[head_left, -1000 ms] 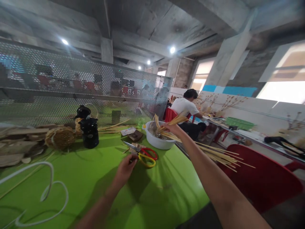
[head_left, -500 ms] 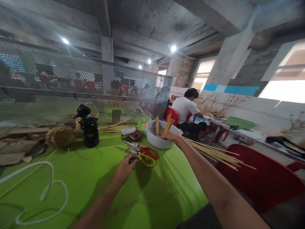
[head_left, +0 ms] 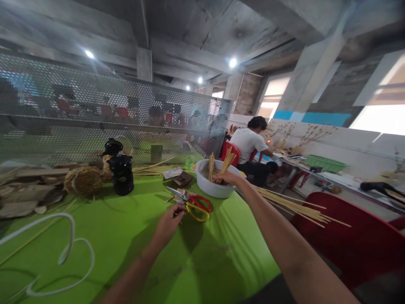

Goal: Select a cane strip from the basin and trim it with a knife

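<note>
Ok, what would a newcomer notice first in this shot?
The bright green table fills the foreground. At its far edge the right hand grips a bundle of pale strips over a white bowl, the long ends trailing right toward a red chair. The left hand sits beside scissors with red and yellow handles.

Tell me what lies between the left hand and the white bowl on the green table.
Scissors with red and yellow handles lie there on the green table, just beyond the left hand, as the head view shows.
</note>
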The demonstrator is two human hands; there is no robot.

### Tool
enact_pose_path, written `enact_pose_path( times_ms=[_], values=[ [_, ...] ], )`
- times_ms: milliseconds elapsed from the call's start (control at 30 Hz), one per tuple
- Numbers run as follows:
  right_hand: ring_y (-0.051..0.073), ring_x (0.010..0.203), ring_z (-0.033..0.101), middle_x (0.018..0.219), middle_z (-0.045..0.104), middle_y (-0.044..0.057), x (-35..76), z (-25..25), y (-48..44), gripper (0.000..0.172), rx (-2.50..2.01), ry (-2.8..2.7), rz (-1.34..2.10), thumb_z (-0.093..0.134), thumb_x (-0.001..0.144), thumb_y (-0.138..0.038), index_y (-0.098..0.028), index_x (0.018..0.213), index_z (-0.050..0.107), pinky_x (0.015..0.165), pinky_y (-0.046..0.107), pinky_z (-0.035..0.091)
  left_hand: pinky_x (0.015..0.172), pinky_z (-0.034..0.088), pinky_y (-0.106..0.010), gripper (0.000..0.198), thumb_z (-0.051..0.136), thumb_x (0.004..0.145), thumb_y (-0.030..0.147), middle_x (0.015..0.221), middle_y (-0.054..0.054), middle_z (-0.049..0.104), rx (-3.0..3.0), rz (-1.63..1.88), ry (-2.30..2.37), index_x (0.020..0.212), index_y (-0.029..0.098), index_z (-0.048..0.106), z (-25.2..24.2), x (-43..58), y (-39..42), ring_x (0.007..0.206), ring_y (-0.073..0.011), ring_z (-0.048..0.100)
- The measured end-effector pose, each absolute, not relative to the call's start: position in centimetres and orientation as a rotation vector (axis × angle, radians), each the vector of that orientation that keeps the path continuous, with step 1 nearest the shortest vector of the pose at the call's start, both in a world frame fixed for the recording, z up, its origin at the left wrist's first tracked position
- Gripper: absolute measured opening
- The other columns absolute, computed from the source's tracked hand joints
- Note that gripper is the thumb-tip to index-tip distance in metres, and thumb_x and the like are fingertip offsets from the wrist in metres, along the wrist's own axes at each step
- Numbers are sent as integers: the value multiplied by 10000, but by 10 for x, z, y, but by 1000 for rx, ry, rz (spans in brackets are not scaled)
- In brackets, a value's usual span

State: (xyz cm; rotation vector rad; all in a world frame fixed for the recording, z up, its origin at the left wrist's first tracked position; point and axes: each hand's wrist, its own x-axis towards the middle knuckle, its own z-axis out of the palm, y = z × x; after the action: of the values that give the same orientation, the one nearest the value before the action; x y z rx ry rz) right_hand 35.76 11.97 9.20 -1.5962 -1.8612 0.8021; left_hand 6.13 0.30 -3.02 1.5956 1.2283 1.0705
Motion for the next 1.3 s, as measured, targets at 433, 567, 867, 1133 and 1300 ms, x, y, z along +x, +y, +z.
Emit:
enact_pose_path(
  times_ms=[433, 567, 867, 1133, 1300],
  values=[
    [153, 643, 690, 760, 733, 62, 373, 204, 91, 249, -1289, -1541, 509, 699, 906, -390, -151, 839, 708, 488, 177, 544, 727, 549, -363, 259, 591, 787, 451, 930, -61, 735, 1579, 1231, 1197, 937, 249, 654, -35, 65, 12, 796, -234, 669],
    [156, 656, 707, 806, 732, 60, 376, 211, 81, 257, -1209, -1430, 484, 669, 924, -407, -152, 899, 690, 524, 208, 579, 980, 503, -430, 403, 613, 820, 417, 1172, -104, 699, 1729, 1455, 1246, 1167, 213, 609, -13, 58, 14, 1098, -274, 649],
    [183, 695, 738, 826, 737, 72, 383, 225, 43, 344, -1052, -1370, 600, 653, 939, -498, -156, 910, 685, 596, 263, 639, 1216, 230, -524, 855, 633, 879, 479, 1611, -196, 340, 2402, 1587, 1481, 1568, 153, 246, 97, 91, 52, 1506, -337, 277],
    [187, 718, 746, 890, 756, 96, 402, 234, 4, 289, -979, -1335, 834, 602, 985, -427, -151, 937, 676, 601, 250, 629, 1222, 173, -493, 938, 709, 842, 380, 1645, -163, 290, 2664, 1278, 1551, 1597, 189, 188, 124, 144, 94, 1525, -311, 235],
    [169, 716, 736, 890, 759, 90, 430, 231, 9, 296, -961, -1252, 909, 527, 1024, -386, -152, 922, 675, 637, 256, 620, 960, 423, -345, 359, 465, 985, 392, 1185, -125, 710, 2588, 1046, 1381, 1240, 193, 622, 122, 150, 103, 1108, -259, 632]
  ],
)
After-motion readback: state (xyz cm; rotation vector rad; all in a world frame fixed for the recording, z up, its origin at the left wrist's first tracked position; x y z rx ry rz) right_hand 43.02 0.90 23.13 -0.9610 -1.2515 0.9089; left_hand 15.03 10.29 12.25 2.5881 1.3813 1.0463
